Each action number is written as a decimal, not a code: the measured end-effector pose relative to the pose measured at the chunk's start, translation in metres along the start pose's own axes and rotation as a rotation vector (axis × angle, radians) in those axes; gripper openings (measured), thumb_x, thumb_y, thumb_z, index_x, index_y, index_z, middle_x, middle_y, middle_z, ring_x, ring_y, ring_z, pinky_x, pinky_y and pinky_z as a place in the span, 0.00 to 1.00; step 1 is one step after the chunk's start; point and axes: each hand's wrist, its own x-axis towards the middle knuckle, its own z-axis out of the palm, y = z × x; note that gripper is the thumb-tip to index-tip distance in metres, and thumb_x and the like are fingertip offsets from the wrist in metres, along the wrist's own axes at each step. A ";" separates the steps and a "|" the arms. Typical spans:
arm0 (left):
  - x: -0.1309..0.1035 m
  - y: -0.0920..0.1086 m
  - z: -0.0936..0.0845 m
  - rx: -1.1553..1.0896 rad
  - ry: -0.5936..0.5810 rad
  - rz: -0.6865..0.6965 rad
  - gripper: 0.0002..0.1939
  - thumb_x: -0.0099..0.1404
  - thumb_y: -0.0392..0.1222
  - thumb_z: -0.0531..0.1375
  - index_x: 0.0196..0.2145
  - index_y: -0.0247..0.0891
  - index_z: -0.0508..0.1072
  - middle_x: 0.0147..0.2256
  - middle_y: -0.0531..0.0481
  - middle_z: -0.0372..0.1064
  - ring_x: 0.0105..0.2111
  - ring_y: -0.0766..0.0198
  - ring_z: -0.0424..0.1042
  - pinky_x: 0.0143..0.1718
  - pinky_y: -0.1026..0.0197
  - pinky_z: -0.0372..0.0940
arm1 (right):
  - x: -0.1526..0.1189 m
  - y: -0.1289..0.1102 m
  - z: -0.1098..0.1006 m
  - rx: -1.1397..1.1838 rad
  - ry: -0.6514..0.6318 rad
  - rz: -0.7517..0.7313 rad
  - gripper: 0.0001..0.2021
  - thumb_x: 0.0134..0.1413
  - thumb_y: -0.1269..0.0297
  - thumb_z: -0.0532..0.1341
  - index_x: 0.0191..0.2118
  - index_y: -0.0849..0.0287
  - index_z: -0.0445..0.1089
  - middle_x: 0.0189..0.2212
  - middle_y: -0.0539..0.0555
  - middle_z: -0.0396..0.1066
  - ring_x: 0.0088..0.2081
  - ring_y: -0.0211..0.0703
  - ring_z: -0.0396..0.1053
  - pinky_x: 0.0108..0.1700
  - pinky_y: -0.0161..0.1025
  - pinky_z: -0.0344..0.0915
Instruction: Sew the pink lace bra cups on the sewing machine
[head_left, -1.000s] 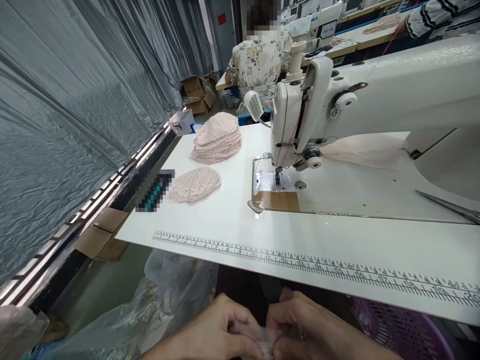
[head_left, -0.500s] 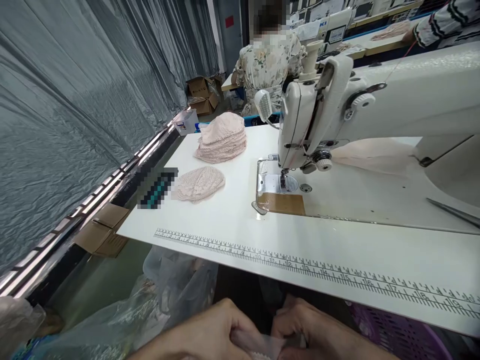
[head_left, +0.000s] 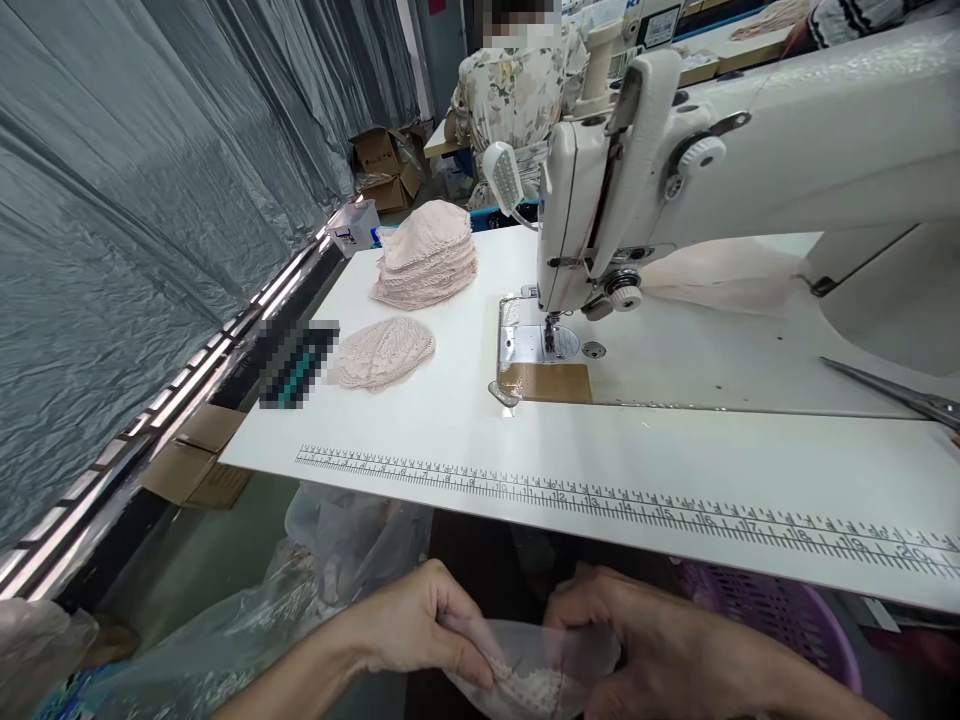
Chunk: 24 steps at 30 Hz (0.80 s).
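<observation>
- Lace piece (head_left: 525, 672), pale pink with a sheer part, sat low in front of the table edge, pinched between both hands.
- Left hand (head_left: 409, 625) gripped its left edge, fingers curled over the fabric.
- Right hand (head_left: 637, 640) clasped its right side.
- White table (head_left: 450, 440) with a printed ruler (head_left: 600, 498) lay just above.
- Farther off stood a sewing machine (head_left: 675, 170), a small lace pile (head_left: 382, 352) and a taller stack (head_left: 427, 255).
</observation>
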 end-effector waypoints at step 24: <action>0.012 0.003 0.009 -0.002 -0.020 0.026 0.19 0.48 0.51 0.71 0.34 0.36 0.81 0.28 0.49 0.77 0.27 0.67 0.73 0.32 0.70 0.65 | 0.008 0.020 0.012 0.245 0.033 -0.112 0.12 0.43 0.55 0.69 0.27 0.59 0.75 0.23 0.46 0.64 0.29 0.36 0.62 0.31 0.32 0.55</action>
